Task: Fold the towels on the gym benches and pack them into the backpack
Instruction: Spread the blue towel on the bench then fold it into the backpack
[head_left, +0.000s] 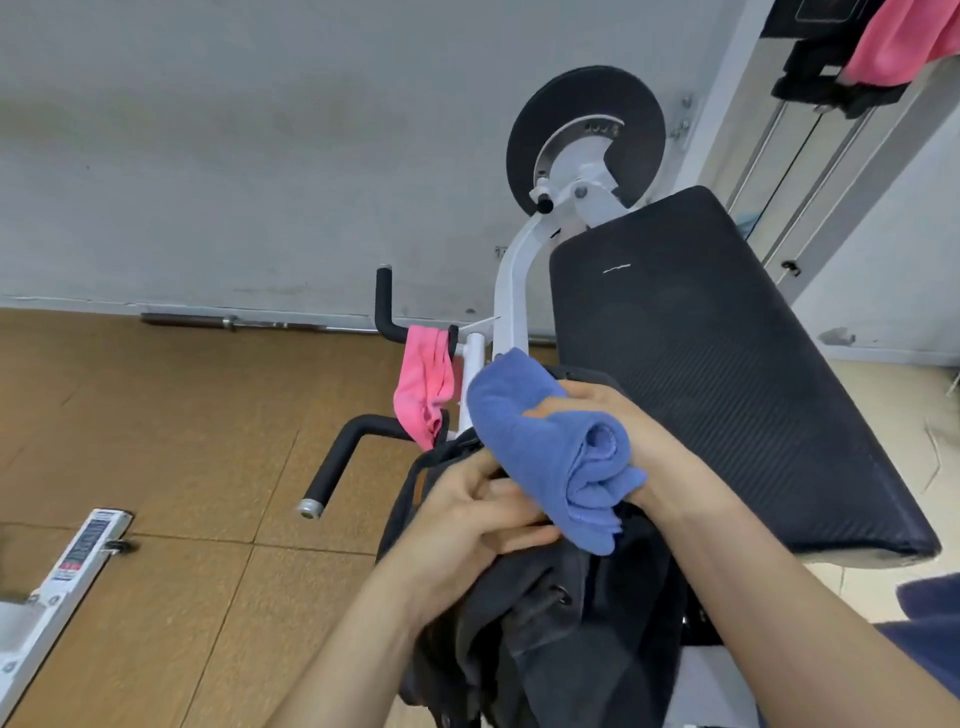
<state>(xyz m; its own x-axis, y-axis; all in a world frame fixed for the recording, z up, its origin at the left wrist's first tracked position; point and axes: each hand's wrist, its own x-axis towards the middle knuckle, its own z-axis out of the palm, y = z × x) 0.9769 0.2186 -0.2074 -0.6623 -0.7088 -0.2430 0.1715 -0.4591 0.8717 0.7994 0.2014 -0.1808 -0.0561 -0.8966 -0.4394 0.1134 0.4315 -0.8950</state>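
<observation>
The rolled blue towel (550, 441) sits in my right grip (639, 421), fingers curled round it from behind, directly over the mouth of the dark backpack (561, 623); the roll's loose lower end touches the bag's fabric. My left grip (478, 509) pinches the backpack's near rim just beside the towel. The bag stands against the near edge of the black padded surface (727, 364), which slopes up to my right. A pink towel (423, 384) hangs over a black machine handle (387, 312) just left of the bag. A second pink towel (898, 41) hangs at top right. A black weight plate (587, 98) sits above the pad, and a barbell (234, 322) lies along the wall.
</observation>
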